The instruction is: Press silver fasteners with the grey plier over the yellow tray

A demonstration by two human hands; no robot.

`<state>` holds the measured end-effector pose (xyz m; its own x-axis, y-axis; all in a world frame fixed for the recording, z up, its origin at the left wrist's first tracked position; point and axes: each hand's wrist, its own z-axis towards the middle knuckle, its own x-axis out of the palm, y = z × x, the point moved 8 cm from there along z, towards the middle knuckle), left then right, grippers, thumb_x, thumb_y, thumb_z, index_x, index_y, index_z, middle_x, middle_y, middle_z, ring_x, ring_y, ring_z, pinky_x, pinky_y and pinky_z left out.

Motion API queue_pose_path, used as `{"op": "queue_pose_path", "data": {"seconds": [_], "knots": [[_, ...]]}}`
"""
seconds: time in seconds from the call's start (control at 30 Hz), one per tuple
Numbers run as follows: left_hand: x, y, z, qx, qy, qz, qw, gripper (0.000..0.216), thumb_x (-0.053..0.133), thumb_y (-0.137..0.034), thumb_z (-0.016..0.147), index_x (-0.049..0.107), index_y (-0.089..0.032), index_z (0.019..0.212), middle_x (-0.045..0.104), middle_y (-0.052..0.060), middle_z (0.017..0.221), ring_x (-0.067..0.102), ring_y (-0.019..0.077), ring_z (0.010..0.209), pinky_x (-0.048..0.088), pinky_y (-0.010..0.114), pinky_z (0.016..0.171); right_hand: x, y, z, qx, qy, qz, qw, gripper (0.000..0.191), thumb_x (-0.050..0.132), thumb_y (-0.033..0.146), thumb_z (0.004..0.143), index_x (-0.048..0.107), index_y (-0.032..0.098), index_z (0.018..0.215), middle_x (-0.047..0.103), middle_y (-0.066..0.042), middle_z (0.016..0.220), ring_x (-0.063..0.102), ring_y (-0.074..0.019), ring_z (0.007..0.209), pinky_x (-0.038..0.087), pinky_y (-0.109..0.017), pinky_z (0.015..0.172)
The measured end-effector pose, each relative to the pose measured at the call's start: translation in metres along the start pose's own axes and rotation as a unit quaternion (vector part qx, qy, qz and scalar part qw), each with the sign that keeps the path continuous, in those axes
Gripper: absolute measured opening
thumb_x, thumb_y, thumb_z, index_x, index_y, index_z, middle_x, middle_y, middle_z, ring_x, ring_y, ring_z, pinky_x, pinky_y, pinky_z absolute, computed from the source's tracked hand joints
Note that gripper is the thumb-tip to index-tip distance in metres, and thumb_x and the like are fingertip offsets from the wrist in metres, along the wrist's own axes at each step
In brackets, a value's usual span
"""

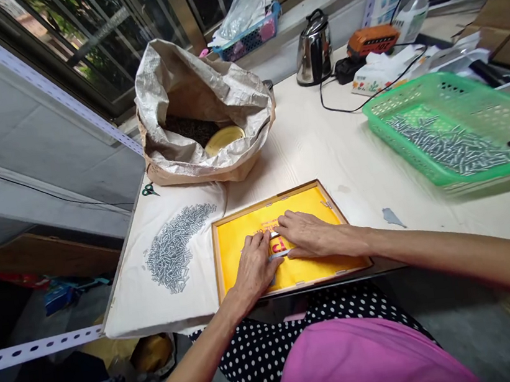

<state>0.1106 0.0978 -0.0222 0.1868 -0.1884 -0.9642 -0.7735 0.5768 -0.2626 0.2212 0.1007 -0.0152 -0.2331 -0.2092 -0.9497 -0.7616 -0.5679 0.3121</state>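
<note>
A shallow wooden-rimmed tray (218, 265) with a yellow, printed bottom lies near the table's front edge. Both my hands are inside it, close together. My left hand (256, 263) has its fingers curled and its thumb pressed to the left end of a narrow silvery strip (279, 254). From the other side my right hand (308, 234) bends over the strip's right end, thumb low. A second pale strip (274, 234) shows between the fingertips. Whether these are single pieces or rows of small pins, I cannot tell. A few metal pins (326, 205) lie at the tray's right corner.
Left of the tray is a pile of small metal pins (175, 245) on white cloth. Behind stand an open woven sack (214, 168) with a yellow dish (225, 138) inside, and a kettle (313, 48). A green basket (445, 175) of pins sits right; small scissors (149, 190) lie far left.
</note>
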Motion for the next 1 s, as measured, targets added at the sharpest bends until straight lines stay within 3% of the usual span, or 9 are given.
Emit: {"op": "queue_pose_path", "data": {"seconds": [0.1,0.27,0.43,0.5,0.57,0.67,0.77,0.83,1.0], "knots": [[-0.003,-0.006,-0.007,-0.011,-0.021,0.005,1.0,0.041,0.067,-0.026,0.089,0.057,-0.017,0.127,0.064,0.011,0.117,0.055,0.0281,0.106,0.051,0.045,0.094,0.004,0.008,-0.005,-0.001,-0.012,-0.014,1.0,0.021,0.058,0.024,0.096,0.064,0.011,0.111,0.064,-0.015,0.11,0.057,-0.026,0.102,0.047,-0.036,0.082],[-0.004,-0.016,-0.011,-0.024,-0.026,0.027,0.999,0.016,0.062,-0.026,0.093,0.065,-0.019,0.107,0.068,0.008,0.101,0.057,0.0261,0.096,0.052,0.041,0.085,0.024,0.018,-0.009,-0.023,-0.016,-0.026,0.999,0.019,0.046,0.015,0.1,0.066,0.013,0.102,0.065,-0.011,0.1,0.058,-0.0225,0.096,0.047,-0.034,0.084],[-0.005,-0.017,-0.013,-0.025,-0.058,0.024,0.998,0.025,0.065,-0.027,0.091,0.064,-0.019,0.115,0.068,0.009,0.11,0.058,0.0268,0.103,0.053,0.043,0.091,0.023,0.01,-0.01,-0.005,-0.066,-0.028,0.997,0.019,0.054,0.023,0.098,0.065,0.012,0.109,0.066,-0.014,0.106,0.057,-0.0263,0.102,0.047,-0.038,0.088],[-0.013,-0.014,-0.018,-0.034,-0.11,0.01,0.993,0.038,0.068,-0.027,0.09,0.059,-0.019,0.126,0.063,0.012,0.126,0.057,0.028,0.114,0.051,0.044,0.098,0.012,0.007,-0.013,-0.011,-0.114,-0.019,0.993,0.04,0.064,0.036,0.093,0.061,0.008,0.122,0.061,-0.02,0.122,0.053,-0.0311,0.114,0.045,-0.043,0.095],[-0.023,-0.007,-0.03,-0.06,-0.168,-0.009,0.984,0.041,0.065,-0.029,0.092,0.057,-0.019,0.131,0.059,0.014,0.13,0.056,0.0276,0.12,0.049,0.043,0.102,0.001,0.006,-0.017,-0.033,-0.158,-0.001,0.987,0.054,0.065,0.045,0.091,0.057,0.007,0.128,0.056,-0.022,0.132,0.049,-0.0328,0.121,0.042,-0.045,0.099],[-0.035,0.011,-0.054,-0.132,-0.222,-0.04,0.965,0.025,0.052,-0.031,0.098,0.066,-0.018,0.114,0.064,0.012,0.11,0.062,0.0247,0.106,0.051,0.04,0.094,-0.006,0.005,-0.022,-0.043,-0.17,0.012,0.985,0.038,0.057,0.045,0.096,0.064,0.013,0.116,0.06,-0.017,0.122,0.051,-0.03,0.113,0.042,-0.043,0.094],[-0.037,0.031,-0.074,-0.19,-0.213,-0.061,0.957,0.029,0.045,-0.031,0.1,0.067,-0.018,0.087,0.065,0.008,0.087,0.063,0.023,0.086,0.052,0.037,0.082,0.005,0.009,-0.017,-0.034,-0.106,0.008,0.994,0.025,0.059,0.04,0.095,0.064,0.016,0.103,0.064,-0.013,0.106,0.053,-0.0266,0.099,0.039,-0.039,0.085],[-0.035,0.041,-0.081,-0.215,-0.193,-0.075,0.954,0.031,0.045,-0.033,0.099,0.065,-0.019,0.079,0.065,0.007,0.081,0.063,0.0218,0.079,0.05,0.034,0.076,0.014,0.015,-0.012,-0.044,-0.067,0.004,0.997,0.018,0.055,0.033,0.098,0.062,0.017,0.098,0.064,-0.01,0.099,0.053,-0.0234,0.092,0.035,-0.037,0.082],[-0.038,0.065,-0.09,-0.299,-0.172,-0.146,0.927,0.033,0.044,-0.037,0.096,0.066,-0.019,0.078,0.067,0.005,0.077,0.064,0.0196,0.073,0.047,0.03,0.07,0.007,0.024,-0.013,-0.092,-0.119,-0.048,0.988,0.027,0.037,0.027,0.105,0.057,0.018,0.09,0.063,-0.007,0.089,0.049,-0.0201,0.079,0.028,-0.035,0.076]]}}
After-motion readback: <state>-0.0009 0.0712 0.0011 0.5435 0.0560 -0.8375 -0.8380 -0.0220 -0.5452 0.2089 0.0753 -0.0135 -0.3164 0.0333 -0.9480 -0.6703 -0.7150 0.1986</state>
